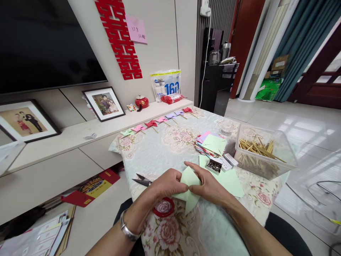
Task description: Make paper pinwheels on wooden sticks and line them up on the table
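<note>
Head view: it is judged that the pale green paper (190, 177) could be creased off-line or torn if it is pinched unevenly by the thumbs, or a flap could spring loose if either grip is slackened. The open box of small metal pieces (214, 166) could be tipped if brushed by the right hand (210, 182). The paper is held over the worktop (162, 160), between that hand and the left hand (167, 183); both grips are closed on it, thumbs near its middle.

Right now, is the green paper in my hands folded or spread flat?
Folded: the green paper shows bent, curving flaps, pinched between your left hand and right hand.
</note>
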`<state>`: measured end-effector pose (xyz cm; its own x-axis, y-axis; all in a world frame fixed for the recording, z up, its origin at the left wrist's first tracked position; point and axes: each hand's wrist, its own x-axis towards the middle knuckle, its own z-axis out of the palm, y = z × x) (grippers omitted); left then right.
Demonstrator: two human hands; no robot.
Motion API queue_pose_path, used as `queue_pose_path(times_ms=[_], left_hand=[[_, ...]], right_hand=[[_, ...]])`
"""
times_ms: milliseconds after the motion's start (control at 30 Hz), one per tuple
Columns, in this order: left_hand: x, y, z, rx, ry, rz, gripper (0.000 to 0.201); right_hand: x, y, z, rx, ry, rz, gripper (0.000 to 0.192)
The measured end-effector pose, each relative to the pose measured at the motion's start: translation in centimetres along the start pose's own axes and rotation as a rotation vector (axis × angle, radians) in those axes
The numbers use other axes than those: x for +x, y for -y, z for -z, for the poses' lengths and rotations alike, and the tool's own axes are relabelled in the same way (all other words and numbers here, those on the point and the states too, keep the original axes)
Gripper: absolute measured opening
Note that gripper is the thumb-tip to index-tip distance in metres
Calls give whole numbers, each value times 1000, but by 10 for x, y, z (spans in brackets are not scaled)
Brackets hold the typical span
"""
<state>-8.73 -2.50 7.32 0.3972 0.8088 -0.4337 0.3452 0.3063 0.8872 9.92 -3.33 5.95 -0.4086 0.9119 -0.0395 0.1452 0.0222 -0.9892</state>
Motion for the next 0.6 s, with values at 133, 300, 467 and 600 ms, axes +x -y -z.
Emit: queue_pose_path(times_ms=[133, 300, 467, 600], left_hand=[[-4, -7, 4, -49, 15, 2, 13], [-22, -10, 14, -403, 18, -136, 46], [-30, 0, -9, -633, -72, -231, 56], [-20, 2, -46, -785, -267, -245, 61]], right_hand=[[0, 2, 2, 132, 26, -69, 86], [2, 2, 3, 341, -14, -88, 89], [7, -1, 1, 444, -148, -54, 89], [8, -3, -3, 460, -232, -12, 88]])
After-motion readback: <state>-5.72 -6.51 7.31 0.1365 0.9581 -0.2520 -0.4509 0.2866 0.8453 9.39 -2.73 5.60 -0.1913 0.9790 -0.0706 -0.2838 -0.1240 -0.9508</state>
